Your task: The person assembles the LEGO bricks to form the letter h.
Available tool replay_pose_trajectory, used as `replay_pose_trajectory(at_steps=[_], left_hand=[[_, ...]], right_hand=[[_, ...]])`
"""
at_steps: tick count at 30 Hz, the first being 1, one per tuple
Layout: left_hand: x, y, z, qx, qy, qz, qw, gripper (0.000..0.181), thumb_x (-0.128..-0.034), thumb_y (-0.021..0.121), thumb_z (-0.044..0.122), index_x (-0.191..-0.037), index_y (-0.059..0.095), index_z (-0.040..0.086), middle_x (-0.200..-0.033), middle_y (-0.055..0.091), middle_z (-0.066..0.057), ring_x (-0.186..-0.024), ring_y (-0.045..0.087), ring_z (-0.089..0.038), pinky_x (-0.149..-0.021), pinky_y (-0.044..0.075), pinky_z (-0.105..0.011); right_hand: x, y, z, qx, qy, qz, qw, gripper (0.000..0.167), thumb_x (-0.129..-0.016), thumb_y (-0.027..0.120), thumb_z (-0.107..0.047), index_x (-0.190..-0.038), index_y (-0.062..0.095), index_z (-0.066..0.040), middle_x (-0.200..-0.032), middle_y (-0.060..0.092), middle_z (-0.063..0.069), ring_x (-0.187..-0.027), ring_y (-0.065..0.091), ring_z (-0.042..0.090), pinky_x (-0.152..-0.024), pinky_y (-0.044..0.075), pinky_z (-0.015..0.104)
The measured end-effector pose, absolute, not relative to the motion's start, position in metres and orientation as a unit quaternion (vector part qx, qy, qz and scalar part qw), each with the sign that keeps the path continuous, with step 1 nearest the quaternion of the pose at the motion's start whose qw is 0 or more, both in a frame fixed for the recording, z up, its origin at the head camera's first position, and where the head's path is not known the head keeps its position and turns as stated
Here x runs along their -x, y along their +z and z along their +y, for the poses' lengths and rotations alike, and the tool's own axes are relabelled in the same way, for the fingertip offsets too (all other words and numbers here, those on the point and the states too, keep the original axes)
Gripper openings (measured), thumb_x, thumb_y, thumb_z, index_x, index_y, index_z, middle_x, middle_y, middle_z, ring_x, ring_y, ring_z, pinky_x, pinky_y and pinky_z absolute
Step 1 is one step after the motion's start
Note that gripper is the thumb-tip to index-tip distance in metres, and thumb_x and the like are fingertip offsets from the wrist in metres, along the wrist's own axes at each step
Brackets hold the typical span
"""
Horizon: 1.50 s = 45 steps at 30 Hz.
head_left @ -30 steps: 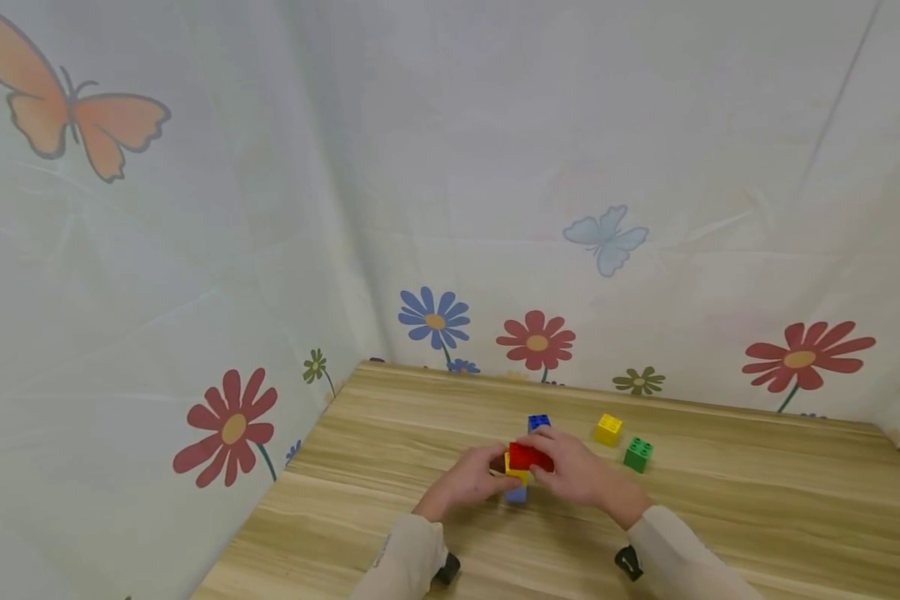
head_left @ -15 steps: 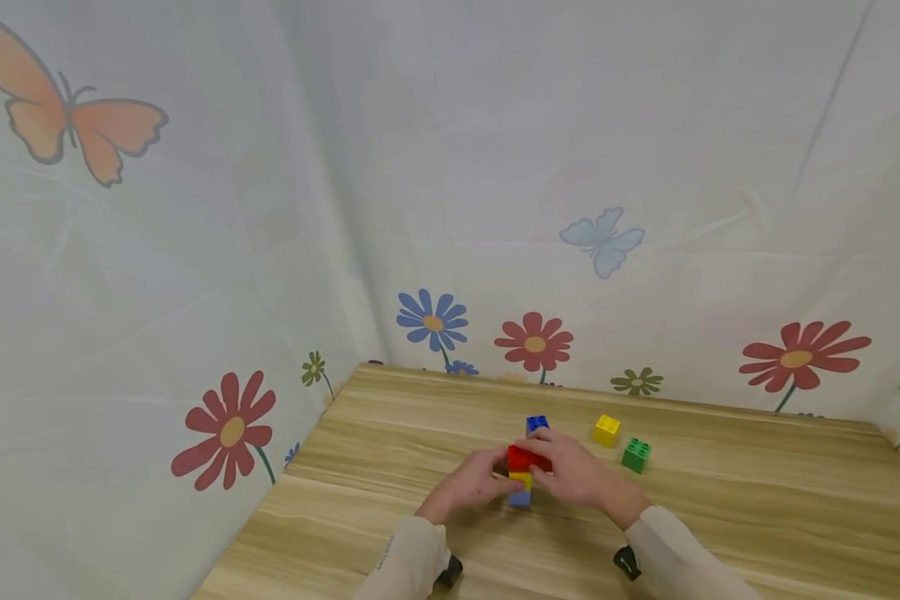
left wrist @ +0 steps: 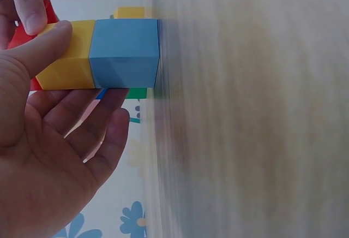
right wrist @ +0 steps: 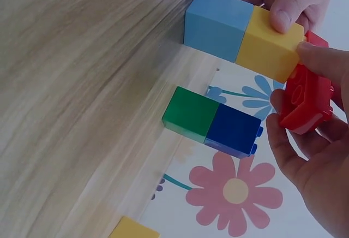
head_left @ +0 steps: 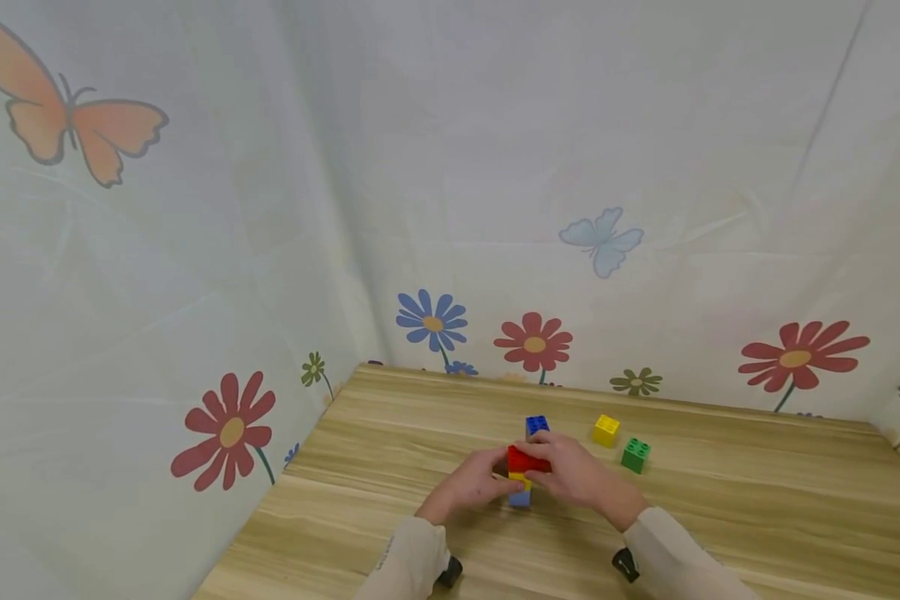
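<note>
A light blue block (right wrist: 217, 22) stands on the table with a yellow block (right wrist: 270, 44) stacked on it. On top lies a longer red block (right wrist: 307, 99), one end over the yellow block, the other jutting out to the right. The left hand (head_left: 471, 481) grips the yellow block between thumb and fingers, as the left wrist view shows. The right hand (head_left: 579, 472) pinches the red block; its thumb is near the yellow block in the right wrist view. Behind the hands, a dark blue block (right wrist: 234, 130) sits on a green block (right wrist: 191, 113).
Farther right on the wooden table (head_left: 720, 500) are a single yellow block (head_left: 606, 430) and a single green block (head_left: 635, 455). A cloth (head_left: 450, 167) printed with flowers and butterflies hangs behind and to the left of the table.
The red block has come down onto the yellow block, its left end now over it. The light blue and yellow stack has shifted slightly. Both hands keep their hold.
</note>
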<state>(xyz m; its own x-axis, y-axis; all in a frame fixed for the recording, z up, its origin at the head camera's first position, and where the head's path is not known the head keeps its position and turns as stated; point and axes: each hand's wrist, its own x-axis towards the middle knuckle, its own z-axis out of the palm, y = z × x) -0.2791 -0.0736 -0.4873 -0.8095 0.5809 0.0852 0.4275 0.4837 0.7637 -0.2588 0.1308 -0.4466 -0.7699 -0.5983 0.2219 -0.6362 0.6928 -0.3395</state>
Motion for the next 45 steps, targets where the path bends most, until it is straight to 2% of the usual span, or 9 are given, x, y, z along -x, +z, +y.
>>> replay_pose_trajectory(at_steps=[10,18,25,36,45], left_hand=[[0.279,-0.488,-0.072,-0.274,0.412,0.863,0.100,0.040,-0.0881,0.068,0.029,-0.126,0.059,0.021,-0.108,0.063,0.013,-0.096,0.058,-0.005,-0.087,0.046,-0.029],[0.277,-0.487,-0.072,-0.267,0.412,0.866,0.097,0.041,-0.0877,0.068,0.030,-0.126,0.058,0.022,-0.109,0.063,0.012,-0.097,0.058,-0.007,-0.088,0.047,-0.032],[0.278,-0.487,-0.074,-0.267,0.414,0.865,0.097,0.040,-0.0871,0.069,0.031,-0.125,0.059,0.022,-0.109,0.063,0.012,-0.098,0.058,-0.006,-0.088,0.047,-0.032],[0.277,-0.485,-0.074,-0.266,0.408,0.868,0.098,0.040,-0.0862,0.070,0.031,-0.124,0.060,0.020,-0.108,0.064,0.010,-0.098,0.059,-0.007,-0.088,0.047,-0.032],[0.274,-0.478,-0.076,-0.276,0.408,0.863,0.109,0.040,-0.0903,0.065,0.030,-0.127,0.057,0.018,-0.112,0.063,0.009,-0.102,0.058,-0.007,-0.090,0.046,-0.030]], right_hand=[[0.259,-0.444,0.129,-0.320,0.217,-0.921,0.046,0.043,-0.084,0.073,-0.018,-0.125,0.063,-0.015,-0.114,0.058,0.003,-0.096,0.056,0.019,-0.080,0.052,0.030],[0.258,-0.453,0.130,-0.328,0.217,-0.917,0.061,0.045,-0.087,0.070,-0.022,-0.130,0.059,-0.013,-0.121,0.056,0.008,-0.103,0.056,0.024,-0.084,0.051,0.036],[0.257,-0.461,0.130,-0.343,0.216,-0.909,0.101,0.042,-0.090,0.066,-0.025,-0.129,0.060,-0.013,-0.119,0.057,0.004,-0.103,0.057,0.020,-0.085,0.050,0.035],[0.256,-0.456,0.127,-0.359,0.199,-0.906,0.100,0.042,-0.088,0.068,-0.022,-0.128,0.061,-0.010,-0.118,0.057,0.004,-0.101,0.057,0.018,-0.085,0.050,0.033],[0.257,-0.458,0.128,-0.359,0.185,-0.909,0.107,0.043,-0.089,0.067,-0.025,-0.129,0.060,-0.009,-0.120,0.058,0.006,-0.104,0.057,0.021,-0.086,0.050,0.036]])
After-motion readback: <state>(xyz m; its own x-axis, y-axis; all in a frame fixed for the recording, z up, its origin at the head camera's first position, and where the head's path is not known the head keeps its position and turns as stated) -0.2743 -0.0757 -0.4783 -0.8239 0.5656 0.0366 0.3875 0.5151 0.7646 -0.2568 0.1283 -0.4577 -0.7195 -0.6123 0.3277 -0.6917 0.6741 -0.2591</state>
